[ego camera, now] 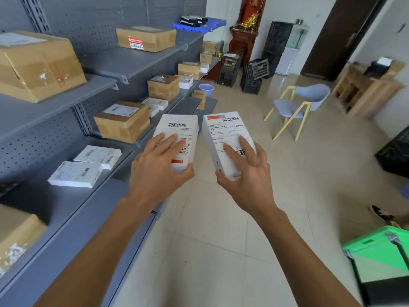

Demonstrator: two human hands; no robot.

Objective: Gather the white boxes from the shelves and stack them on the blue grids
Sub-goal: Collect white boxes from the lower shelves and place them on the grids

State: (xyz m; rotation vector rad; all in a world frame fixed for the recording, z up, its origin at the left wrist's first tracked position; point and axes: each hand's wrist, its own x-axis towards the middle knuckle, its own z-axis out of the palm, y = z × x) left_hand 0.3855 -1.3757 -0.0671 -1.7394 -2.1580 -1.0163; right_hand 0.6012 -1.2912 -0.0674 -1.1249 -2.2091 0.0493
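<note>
My left hand (158, 165) grips a white box (180, 129) with a barcode label, held out over the aisle floor. My right hand (245, 171) grips a second white box (223, 131), label up, just right of the first. Two more white boxes (75, 173) (97, 155) lie on the grey shelf (66, 209) to my left, and others (155, 104) sit farther along it. A blue grid (212, 25) with dark items on it stands at the far end, atop the shelving.
Brown cardboard cartons (121, 124) (37, 63) fill the grey shelves on the left. Ahead are black crates (252, 78), a purple bucket (206, 89) and a blue chair (296, 107). A green crate (376, 255) stands at lower right on the tiled floor.
</note>
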